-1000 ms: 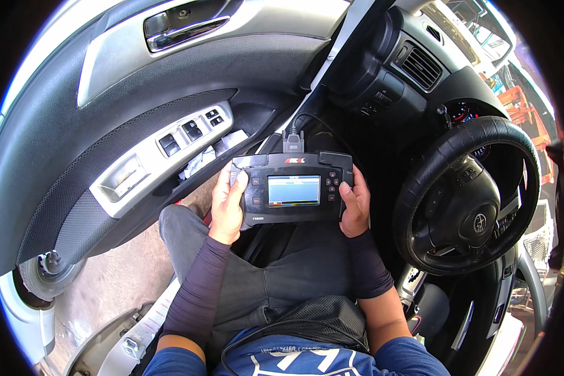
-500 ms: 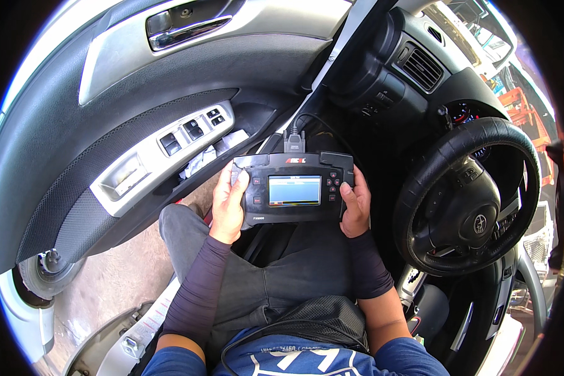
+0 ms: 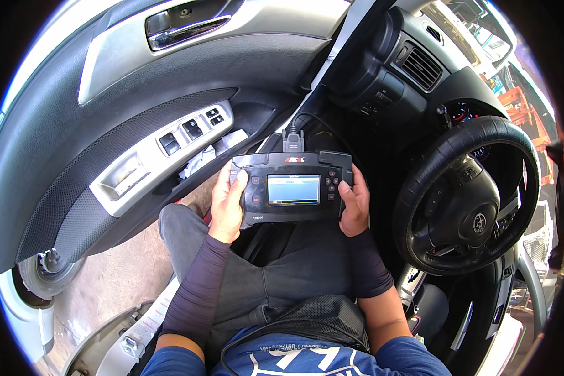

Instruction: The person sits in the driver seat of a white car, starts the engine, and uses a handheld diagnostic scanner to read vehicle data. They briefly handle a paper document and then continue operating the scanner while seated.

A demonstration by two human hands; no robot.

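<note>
From my head camera, I see my left hand (image 3: 227, 203) wrapped around the left end of a black handheld device (image 3: 257, 210), thumb lying along its front, and my right hand (image 3: 355, 203) curled around the right end, thumb just beside the small buttons (image 3: 332, 182). The device is above my grey trousers (image 3: 294, 250), its lit screen (image 3: 293, 190) facing up at me, a black cable plug (image 3: 292, 144) joined to its far edge. To my left is the open car door (image 3: 263, 59) with its window switches (image 3: 192, 130); to my right, the black steering wheel (image 3: 467, 210), apart from my hand
</note>
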